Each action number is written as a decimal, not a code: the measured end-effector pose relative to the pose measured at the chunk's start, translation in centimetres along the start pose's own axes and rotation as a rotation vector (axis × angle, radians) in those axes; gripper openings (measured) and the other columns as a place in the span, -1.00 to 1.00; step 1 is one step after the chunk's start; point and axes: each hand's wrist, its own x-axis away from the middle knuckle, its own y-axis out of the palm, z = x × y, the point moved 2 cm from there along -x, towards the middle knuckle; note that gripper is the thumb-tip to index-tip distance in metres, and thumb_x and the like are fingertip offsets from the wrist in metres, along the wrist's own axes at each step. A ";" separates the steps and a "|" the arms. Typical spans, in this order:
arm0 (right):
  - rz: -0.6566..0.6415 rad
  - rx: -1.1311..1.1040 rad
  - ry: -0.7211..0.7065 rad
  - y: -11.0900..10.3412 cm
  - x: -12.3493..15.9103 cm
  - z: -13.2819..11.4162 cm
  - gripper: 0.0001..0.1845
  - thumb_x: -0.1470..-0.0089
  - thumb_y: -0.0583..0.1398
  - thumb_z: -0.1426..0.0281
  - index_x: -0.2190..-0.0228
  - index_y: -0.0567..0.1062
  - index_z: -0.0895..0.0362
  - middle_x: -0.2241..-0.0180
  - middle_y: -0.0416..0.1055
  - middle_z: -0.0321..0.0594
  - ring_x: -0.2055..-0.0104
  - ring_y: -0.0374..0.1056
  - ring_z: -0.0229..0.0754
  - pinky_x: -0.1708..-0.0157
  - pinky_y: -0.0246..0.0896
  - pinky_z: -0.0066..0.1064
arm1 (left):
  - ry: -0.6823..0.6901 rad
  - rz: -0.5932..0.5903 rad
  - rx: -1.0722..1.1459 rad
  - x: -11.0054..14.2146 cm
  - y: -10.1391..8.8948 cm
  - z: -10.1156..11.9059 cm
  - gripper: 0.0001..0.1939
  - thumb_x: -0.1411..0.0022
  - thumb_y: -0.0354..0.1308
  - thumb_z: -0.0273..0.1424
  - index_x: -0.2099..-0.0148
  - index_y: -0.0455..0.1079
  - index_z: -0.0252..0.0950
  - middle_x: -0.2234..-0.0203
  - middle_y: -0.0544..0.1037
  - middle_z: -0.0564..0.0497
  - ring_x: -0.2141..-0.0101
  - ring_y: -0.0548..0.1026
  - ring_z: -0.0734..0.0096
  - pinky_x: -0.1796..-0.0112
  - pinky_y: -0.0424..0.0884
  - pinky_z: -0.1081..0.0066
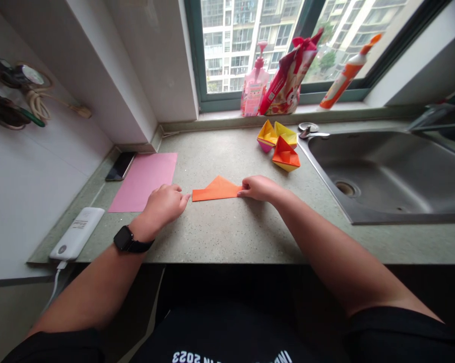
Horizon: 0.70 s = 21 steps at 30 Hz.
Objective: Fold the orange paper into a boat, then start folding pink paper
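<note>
Head view; clock centred on the strip, 12 at the window.

- Folded orange paper strip with triangular peak [217,190]: centre, on the speckled grey-green worktop [227,234].
- Right hand [258,188]: 3 o'clock, thumb and fingers pinched on the strip's end.
- Left hand [165,205]: 9 o'clock, loosely part-open, holding nothing visible, thumb just beside the strip.
- Edges: worktop front, 6 o'clock, open surface before it; stainless-steel sink [386,174], 3 o'clock, well apart.
- Writing: "2023" on black shirt [227,327], 6 o'clock, inverted; white oblong power bank [79,232], 8–9 o'clock, print illegible.
</note>
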 end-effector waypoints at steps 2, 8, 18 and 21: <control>-0.007 0.014 -0.014 -0.2 -0.1 0.0 -0.66 -0.24 0.36 0.05 0.22 0.70 0.06 0.21 0.65 -0.11 0.26 0.46 -0.08 0.38 0.10 -0.31 | 0.053 0.053 0.018 -1.0 -0.2 0.5 -0.58 -0.56 0.03 -0.23 0.09 0.72 -0.26 -0.04 0.70 -0.18 -0.06 0.59 -0.10 -0.08 0.54 0.01; 0.003 0.023 -0.054 0.0 0.0 0.0 -0.66 -0.25 0.36 0.04 0.24 0.70 0.06 0.21 0.67 -0.12 0.22 0.48 -0.05 0.37 0.08 -0.30 | 0.588 0.027 0.164 -3.9 4.0 6.3 -0.41 -0.62 0.00 -0.19 -0.54 0.26 -0.33 -0.50 0.30 -0.21 -0.50 0.21 0.00 -0.47 0.16 -0.01; -0.051 -0.045 0.062 -0.7 1.0 2.8 -0.68 -0.19 0.42 0.07 0.36 0.62 0.05 0.32 0.61 -0.15 0.25 0.42 -0.07 0.40 0.01 -0.30 | 0.714 -0.203 0.074 -4.1 7.1 6.4 -0.31 -0.66 -0.10 0.00 -0.67 -0.08 0.00 -0.64 -0.13 -0.04 -0.59 -0.10 -0.08 -0.52 -0.24 -0.18; -0.077 -0.047 0.082 -1.0 1.2 3.1 -0.69 -0.21 0.41 0.08 0.36 0.61 0.05 0.33 0.58 -0.16 0.27 0.41 -0.08 0.40 0.00 -0.30 | 0.703 -0.210 0.079 -4.0 7.0 6.6 -0.31 -0.64 -0.07 0.02 -0.66 -0.06 0.06 -0.63 -0.12 -0.03 -0.59 -0.07 -0.11 -0.51 -0.26 -0.23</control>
